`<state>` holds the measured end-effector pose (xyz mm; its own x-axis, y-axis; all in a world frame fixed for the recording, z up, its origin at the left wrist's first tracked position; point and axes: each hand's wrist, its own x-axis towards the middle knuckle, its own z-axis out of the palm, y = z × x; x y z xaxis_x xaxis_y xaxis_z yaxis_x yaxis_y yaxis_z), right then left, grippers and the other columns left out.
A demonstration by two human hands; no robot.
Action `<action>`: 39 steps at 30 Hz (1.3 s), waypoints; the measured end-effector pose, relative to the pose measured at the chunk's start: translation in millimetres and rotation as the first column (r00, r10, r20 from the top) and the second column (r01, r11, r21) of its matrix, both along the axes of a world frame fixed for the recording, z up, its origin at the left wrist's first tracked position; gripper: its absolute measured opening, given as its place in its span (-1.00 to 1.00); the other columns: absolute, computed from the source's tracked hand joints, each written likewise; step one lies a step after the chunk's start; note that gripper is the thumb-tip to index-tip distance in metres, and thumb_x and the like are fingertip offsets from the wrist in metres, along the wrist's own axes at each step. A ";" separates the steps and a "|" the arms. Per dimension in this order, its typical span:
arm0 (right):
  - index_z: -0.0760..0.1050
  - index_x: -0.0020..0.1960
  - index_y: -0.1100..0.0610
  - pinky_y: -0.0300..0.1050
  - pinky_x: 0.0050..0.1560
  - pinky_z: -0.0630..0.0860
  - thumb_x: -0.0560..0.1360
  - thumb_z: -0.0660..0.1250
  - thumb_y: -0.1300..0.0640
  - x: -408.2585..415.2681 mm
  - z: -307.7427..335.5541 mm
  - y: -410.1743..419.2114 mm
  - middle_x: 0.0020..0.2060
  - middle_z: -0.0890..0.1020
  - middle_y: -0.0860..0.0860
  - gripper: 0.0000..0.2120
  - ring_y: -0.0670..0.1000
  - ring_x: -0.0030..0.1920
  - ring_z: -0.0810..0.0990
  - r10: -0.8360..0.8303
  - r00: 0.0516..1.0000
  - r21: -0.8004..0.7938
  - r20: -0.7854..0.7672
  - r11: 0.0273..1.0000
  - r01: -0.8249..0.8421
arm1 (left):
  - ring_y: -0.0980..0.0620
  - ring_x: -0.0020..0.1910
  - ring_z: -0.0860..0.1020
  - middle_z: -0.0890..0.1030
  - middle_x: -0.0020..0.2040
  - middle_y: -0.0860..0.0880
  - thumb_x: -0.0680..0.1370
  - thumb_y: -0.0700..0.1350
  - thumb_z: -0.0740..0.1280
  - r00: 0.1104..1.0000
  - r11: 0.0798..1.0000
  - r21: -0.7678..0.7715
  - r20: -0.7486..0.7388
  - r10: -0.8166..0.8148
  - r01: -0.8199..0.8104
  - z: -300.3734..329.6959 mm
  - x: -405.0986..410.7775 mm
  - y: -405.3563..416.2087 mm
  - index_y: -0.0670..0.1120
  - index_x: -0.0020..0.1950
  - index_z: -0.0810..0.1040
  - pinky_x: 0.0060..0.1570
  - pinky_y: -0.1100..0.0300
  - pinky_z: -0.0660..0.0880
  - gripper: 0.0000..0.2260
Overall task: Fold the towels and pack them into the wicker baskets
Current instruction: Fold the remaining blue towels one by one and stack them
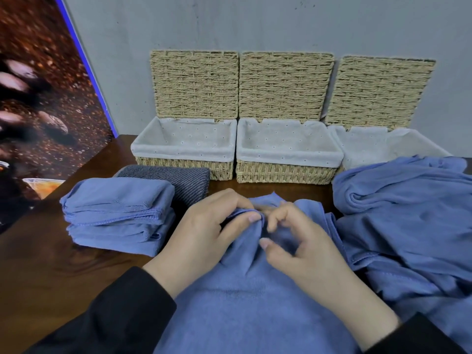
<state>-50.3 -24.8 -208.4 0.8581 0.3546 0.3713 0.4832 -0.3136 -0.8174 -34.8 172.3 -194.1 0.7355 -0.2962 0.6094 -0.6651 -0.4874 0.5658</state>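
Both hands meet at the far edge of the blue towel (229, 302): left hand (204, 233) pinches a bunched fold, right hand (298, 238) is curled, looks like it's picking at the hem. Soft, floppy stuff, so I'd grab corners. Folded stack (115, 213) at 9 o'clock, unfolded pile (408, 213) at 3, wicker baskets (184, 164) at 12 on the surface (51, 277).

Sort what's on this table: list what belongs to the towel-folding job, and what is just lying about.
Belongs to the job:
blue towel in hand
left hand
right hand
folded blue stack
unfolded blue pile
three lined wicker baskets

Lying about:
orange-edged object, left table edge
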 end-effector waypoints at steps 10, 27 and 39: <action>0.54 0.01 -0.08 0.05 -0.20 0.48 0.40 0.48 -0.25 -15.1 52.0 -17.9 -0.22 0.63 -0.01 -0.67 -0.01 -0.24 0.53 -0.042 0.988 -0.228 -0.145 0.974 0.008 | 0.20 -0.16 0.54 0.58 -0.14 0.15 0.58 0.17 0.26 0.998 0.980 0.188 0.017 0.056 -0.058 43.4 -9.3 30.0 0.06 -0.11 0.58 -0.20 0.39 0.39 -0.77; 0.53 -0.10 -0.16 -0.18 -0.36 0.27 0.58 0.38 0.11 -23.1 121.7 -97.5 -0.39 0.53 0.16 -0.83 -0.03 -0.44 0.30 -0.290 0.957 -0.462 -0.013 0.850 0.252 | -0.05 -0.46 0.62 0.60 -0.46 -0.11 0.65 -0.06 0.30 0.893 0.933 0.120 -0.269 0.361 -0.340 105.0 -24.2 64.3 0.00 -0.08 0.55 -0.32 0.08 0.58 -0.87; 0.66 -0.08 -0.15 -0.02 0.25 0.58 0.58 0.36 -0.04 -19.5 159.9 -71.9 -0.15 0.67 -0.10 -0.88 -0.04 -0.03 0.66 -0.543 0.823 0.197 0.165 0.836 0.512 | 0.06 0.02 0.66 0.68 -0.04 -0.03 0.64 -0.20 0.25 0.964 0.836 -0.484 -0.185 0.192 -0.259 135.0 2.0 43.1 -0.07 -0.03 0.58 0.21 0.02 0.59 -0.88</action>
